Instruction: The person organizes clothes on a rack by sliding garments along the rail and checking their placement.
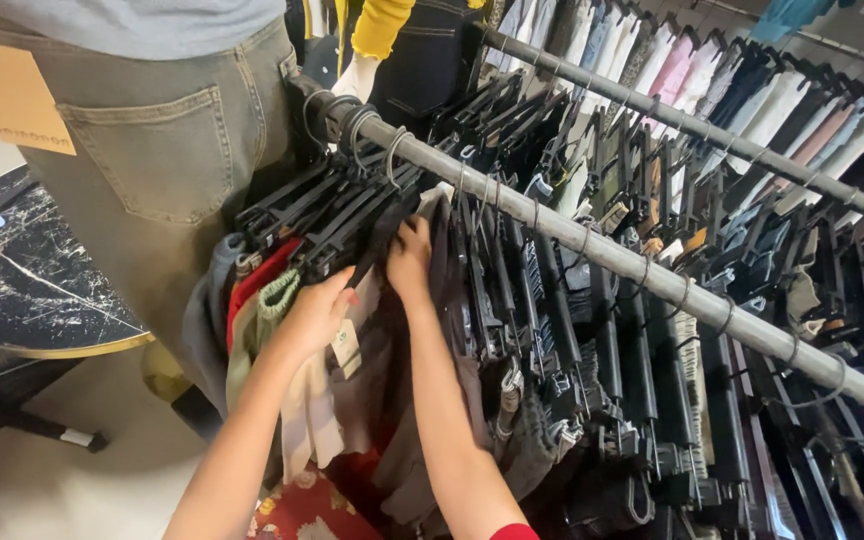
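At frame centre, the left hand (314,312) presses half-open against soft folded garments (282,330); the right hand (410,258) pinches a black plastic hanger (384,232) beneath the grey metal rail (592,245).

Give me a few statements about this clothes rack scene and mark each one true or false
1. Both hands reach in among garments hung from the grey rail. True.
2. The left hand lies flat on the marble table. False: it is at the hanging clothes, beside a green ribbed waistband.
3. The hangers are black. True.
4. The right hand holds a pair of scissors. False: it pushes between dark garments, no tool visible.
5. The trousers displayed at the rack's end carry a brown paper tag. True.
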